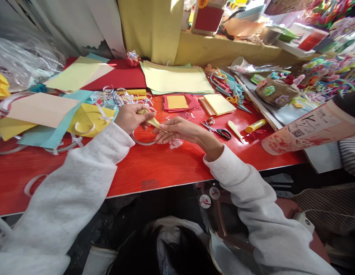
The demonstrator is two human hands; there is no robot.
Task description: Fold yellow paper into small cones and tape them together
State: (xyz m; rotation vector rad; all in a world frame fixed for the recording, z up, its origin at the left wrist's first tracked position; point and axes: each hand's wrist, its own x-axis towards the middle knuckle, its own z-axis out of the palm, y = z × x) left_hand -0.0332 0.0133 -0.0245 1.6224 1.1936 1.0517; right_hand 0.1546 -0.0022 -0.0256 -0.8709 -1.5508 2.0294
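A small pale yellow rolled paper cone (153,122) is held between my two hands over the red table. My left hand (130,117) pinches its wide upper end with thumb and fingers. At the narrow lower end, my right hand (180,131) has its thumb and fingertips against the paper, the palm partly turned up. Under and between the hands lies a thin pale ring (143,143), partly covered by the fingers. A little heap of pinkish-white bits (176,143) sits just below my right fingers.
Scissors (216,130), another yellow cone (236,131) and a glue stick (255,125) lie to the right. Behind are square papers (219,104) and larger yellow sheets (177,78). Coloured paper (44,109) and strips spread at left. A large cup (306,128) juts in at right.
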